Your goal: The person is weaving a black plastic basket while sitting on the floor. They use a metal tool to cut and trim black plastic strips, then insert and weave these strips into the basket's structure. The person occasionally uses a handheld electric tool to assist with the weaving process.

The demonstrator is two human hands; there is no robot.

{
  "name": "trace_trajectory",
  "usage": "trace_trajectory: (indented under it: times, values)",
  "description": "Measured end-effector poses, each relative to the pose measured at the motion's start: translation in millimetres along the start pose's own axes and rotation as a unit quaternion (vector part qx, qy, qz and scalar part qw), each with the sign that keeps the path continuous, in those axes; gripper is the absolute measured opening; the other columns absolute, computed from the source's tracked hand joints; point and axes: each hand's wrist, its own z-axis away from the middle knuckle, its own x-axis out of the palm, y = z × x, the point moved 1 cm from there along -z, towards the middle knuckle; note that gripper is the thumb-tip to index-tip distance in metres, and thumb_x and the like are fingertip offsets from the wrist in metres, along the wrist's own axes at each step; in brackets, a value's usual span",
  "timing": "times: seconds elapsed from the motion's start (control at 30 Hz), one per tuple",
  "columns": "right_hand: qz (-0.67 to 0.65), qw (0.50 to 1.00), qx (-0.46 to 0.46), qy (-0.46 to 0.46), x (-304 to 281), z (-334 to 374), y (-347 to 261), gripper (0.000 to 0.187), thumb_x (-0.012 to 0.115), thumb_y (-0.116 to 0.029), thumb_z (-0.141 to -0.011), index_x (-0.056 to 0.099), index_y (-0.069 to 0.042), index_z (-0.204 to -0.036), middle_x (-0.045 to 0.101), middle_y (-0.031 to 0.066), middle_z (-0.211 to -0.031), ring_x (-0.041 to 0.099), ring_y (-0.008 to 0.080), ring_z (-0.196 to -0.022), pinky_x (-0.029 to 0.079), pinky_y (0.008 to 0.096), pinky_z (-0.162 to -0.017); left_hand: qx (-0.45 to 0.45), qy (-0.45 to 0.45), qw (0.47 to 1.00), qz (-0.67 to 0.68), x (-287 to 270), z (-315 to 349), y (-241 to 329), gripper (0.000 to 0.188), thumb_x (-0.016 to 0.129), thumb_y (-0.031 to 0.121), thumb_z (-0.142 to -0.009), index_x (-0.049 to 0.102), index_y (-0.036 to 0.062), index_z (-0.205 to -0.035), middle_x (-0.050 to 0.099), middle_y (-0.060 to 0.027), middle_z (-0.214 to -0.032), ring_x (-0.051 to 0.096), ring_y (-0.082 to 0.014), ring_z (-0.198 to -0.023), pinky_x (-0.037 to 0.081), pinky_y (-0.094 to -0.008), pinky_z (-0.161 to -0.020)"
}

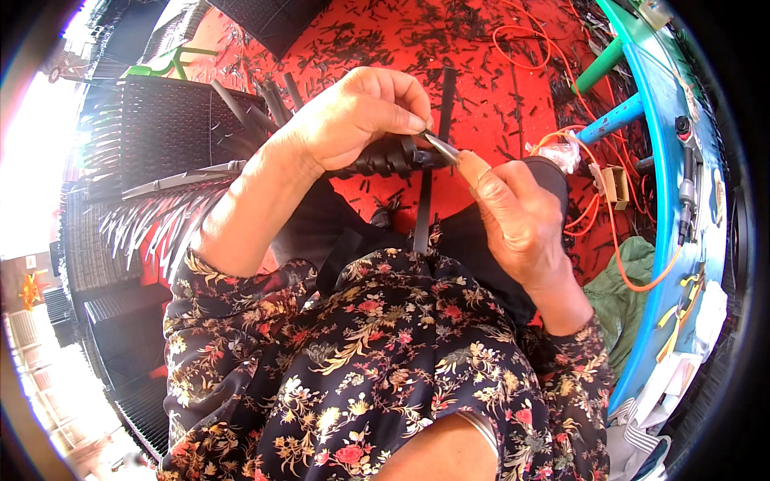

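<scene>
My left hand (361, 108) is closed, thumb and forefinger pinched on the end of a black strip. At the pinch lies the tip of a pointed metal tool (443, 148). My right hand (517, 216) is wrapped round that tool, and its handle is hidden in my palm. Just beneath both hands runs a dark bar wound with black strips (377, 163). A long flat black strip (423, 212) passes upright behind it, down to my lap. To the left, loose black strip ends (160, 228) hang like a fringe from a woven piece.
Black woven panels (172, 120) stand at the left. Short black offcuts litter the red floor (473, 96). On the right, a blue table (662, 160) carries a dark air tool (686, 188), with an orange hose (622, 264) looping down. A small cardboard box (616, 188) and green cloth (630, 293) are nearby.
</scene>
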Motion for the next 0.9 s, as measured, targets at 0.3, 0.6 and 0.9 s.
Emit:
trace_trajectory:
  times: [0.3,0.6,0.9]
  values:
    - [-0.088,0.995,-0.009,0.039,16,1,-9,0.048,0.063,0.005,-0.072,0.06,-0.009,-0.118,0.046,0.0071,-0.069,0.055,0.0219,-0.055,0.044,0.0336,-0.048,0.014,0.009,0.995,0.102,4,1,-8,0.01,0.061,0.005,-0.078,0.057,-0.0021,-0.081,0.056,-0.0055,-0.075,0.055,-0.0124,-0.074,0.044,-0.0242,-0.071]
    - [-0.347,0.889,0.298,-0.021,-6,32,-8,0.029,0.061,0.0,-0.086,0.057,0.004,-0.114,0.064,0.0086,-0.095,0.059,0.0104,-0.081,0.048,0.0248,-0.068,0.113,0.089,0.986,-0.086,3,8,-4,0.013,0.055,0.001,-0.077,0.058,-0.0023,-0.088,0.06,-0.0065,-0.087,0.056,-0.0117,-0.079,0.044,-0.0229,-0.074]
    - [-0.198,0.972,0.124,-0.017,-8,8,-14,0.028,0.062,0.003,-0.082,0.058,0.003,-0.109,0.061,0.0138,-0.087,0.062,0.0227,-0.073,0.048,0.0286,-0.065,0.145,0.194,0.893,-0.379,18,21,-9,0.004,0.058,0.003,-0.076,0.06,-0.0011,-0.074,0.06,-0.0038,-0.084,0.052,-0.0081,-0.073,0.041,-0.0235,-0.065]
